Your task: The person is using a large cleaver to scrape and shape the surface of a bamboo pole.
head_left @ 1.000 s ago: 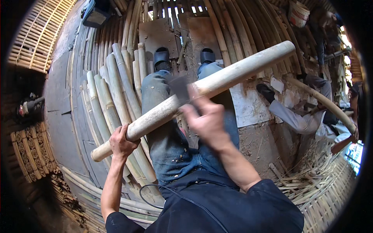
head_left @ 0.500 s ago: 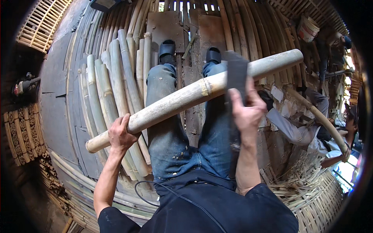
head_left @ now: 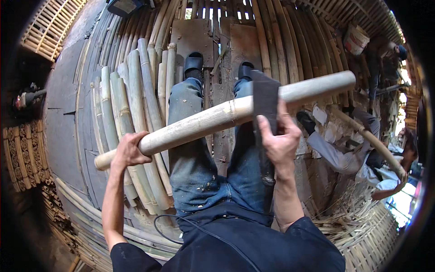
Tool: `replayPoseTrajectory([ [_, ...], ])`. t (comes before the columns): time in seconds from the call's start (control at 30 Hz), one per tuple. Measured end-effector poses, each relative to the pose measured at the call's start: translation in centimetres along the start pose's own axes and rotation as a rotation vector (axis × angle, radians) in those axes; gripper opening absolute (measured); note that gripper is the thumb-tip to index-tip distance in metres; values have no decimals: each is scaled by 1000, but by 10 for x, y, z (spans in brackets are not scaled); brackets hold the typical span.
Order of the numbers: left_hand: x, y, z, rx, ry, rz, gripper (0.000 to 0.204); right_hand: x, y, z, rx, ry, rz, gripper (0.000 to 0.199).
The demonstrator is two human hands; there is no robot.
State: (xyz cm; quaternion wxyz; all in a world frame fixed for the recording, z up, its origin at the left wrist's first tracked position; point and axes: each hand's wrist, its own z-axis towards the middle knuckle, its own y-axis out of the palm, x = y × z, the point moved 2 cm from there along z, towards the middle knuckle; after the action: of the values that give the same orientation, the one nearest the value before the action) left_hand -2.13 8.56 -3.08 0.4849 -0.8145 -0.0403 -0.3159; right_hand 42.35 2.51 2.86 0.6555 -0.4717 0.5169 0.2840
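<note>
A thick, pale bamboo pole (head_left: 195, 123) lies across my lap, its right end higher in the picture than its left. My left hand (head_left: 130, 148) is wrapped round it close to the left end. A broad, dark-bladed machete (head_left: 265, 96) crosses the pole just right of a node, its lower part running back toward my lap. My right hand (head_left: 280, 138) grips the blade along its right edge, thumb on the near face and fingers partly hidden behind. Whether the edge has cut into the bamboo cannot be made out.
Several cut bamboo poles (head_left: 144, 90) lie at my left, beside my legs. At the right a co-worker (head_left: 337, 152) holds another long bamboo pole (head_left: 362, 129). A woven basket (head_left: 376, 231) with split strips stands at the lower right. A white bucket (head_left: 356, 40) is farther back.
The pole's right end has dropped and the pole has shifted slightly left. My right hand and the machete have moved left and a little nearer to me, still across the pole.
</note>
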Motion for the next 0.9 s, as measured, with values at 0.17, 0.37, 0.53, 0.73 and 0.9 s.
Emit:
replayPoseTrajectory([
  [0.17, 12, -28, 17, 8, 29, 112, 65, 9, -16, 3, -18, 8, -76, 79],
  [0.37, 32, 2, 7, 223, 2, 292, 63, 10, 19, -26, -152, 59, -50, 62],
  [0.53, 38, 25, -10, 296, -60, 336, 58, 29, 10, -26, -240, 208, 42, 50],
  [0.73, 46, 39, -13, 361, -88, 308, 57, 23, 23, -16, -272, 132, -13, 65],
  [0.9, 54, 39, -16, 344, -155, 313, 61, 27, 11, -10, -233, 229, 78, 45],
])
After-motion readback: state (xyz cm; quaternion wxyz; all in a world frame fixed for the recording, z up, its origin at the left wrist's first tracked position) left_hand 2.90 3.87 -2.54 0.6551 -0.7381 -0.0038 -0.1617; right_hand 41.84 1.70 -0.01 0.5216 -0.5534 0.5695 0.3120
